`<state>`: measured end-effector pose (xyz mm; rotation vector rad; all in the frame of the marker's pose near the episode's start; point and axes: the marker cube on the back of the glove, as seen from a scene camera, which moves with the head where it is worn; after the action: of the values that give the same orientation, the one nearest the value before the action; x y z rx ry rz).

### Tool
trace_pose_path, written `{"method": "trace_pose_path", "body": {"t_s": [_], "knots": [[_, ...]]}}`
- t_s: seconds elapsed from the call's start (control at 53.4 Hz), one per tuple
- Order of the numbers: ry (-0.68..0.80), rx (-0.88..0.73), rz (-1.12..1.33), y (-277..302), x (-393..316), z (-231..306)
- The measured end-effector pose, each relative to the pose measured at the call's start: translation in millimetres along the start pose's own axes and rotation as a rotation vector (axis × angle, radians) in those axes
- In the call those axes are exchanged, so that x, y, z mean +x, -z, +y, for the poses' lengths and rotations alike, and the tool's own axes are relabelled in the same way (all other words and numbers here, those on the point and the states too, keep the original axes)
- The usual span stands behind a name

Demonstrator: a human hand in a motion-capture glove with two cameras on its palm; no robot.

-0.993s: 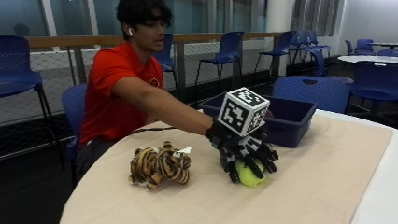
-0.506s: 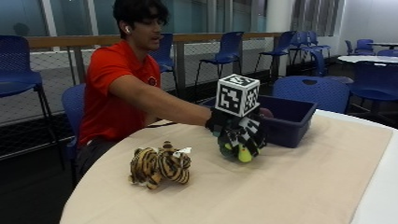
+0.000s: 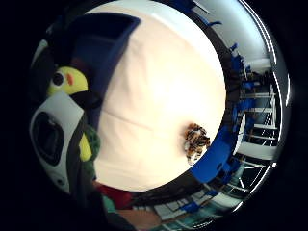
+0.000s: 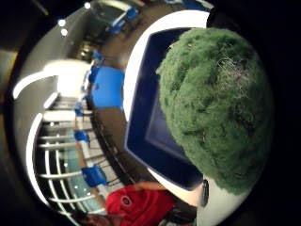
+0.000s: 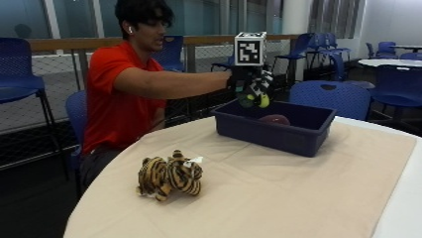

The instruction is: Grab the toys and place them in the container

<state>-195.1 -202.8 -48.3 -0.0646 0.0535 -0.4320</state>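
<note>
Outside view shows the person seated at the round bench (image 5: 316, 198), right arm stretched out level so the gloved right hand (image 5: 254, 85) hangs in the air above the near edge of the dark blue container (image 5: 274, 130). Its fingers (image 5: 262, 89) are curled round a small green and yellow plush toy (image 5: 253, 100), which peeks out just below them, clear of the bench and not yet inside the container. Directly beneath the fingers, something rounded and reddish (image 5: 274, 119) lies on the container floor; what it is I cannot tell. Well away from the fingers, toward the front of the bench on its beige cloth, the striped tiger toy (image 5: 170, 175) lies untouched.

From the palm on the thumb side, the toy's fuzzy green body (image 4: 216, 108) fills much of the picture, close against the hand, with the open container (image 4: 150, 127) right behind it. On the little finger side, the toy's yellow head (image 3: 67, 81) with a dark eye sits beside the palm, the container wall (image 3: 108, 53) next to it, and the tiger (image 3: 196, 140) far off on the cloth
</note>
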Motion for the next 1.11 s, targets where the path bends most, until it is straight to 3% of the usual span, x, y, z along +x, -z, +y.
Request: {"method": "trace_pose_path", "body": {"t_s": [0.094,0.15,0.225,0.356,0.412,0.487,0.656,0.805,0.955,1.105], "knots": [[0.06,0.042,0.066,4,-26,-8],[0.006,0.066,-0.027,10,-50,-15],[0.024,0.089,0.043,12,-61,-19],[0.045,-0.094,0.157,4,-61,-14],[-0.005,-0.156,0.108,2,-62,-9],[0.044,-0.153,-0.035,7,-54,3],[-0.028,-0.091,-0.193,29,20,46],[-0.257,-0.044,0.012,29,116,92],[-0.465,-0.113,0.072,-3,206,143],[-0.569,-0.151,0.06,-43,257,178]]}}
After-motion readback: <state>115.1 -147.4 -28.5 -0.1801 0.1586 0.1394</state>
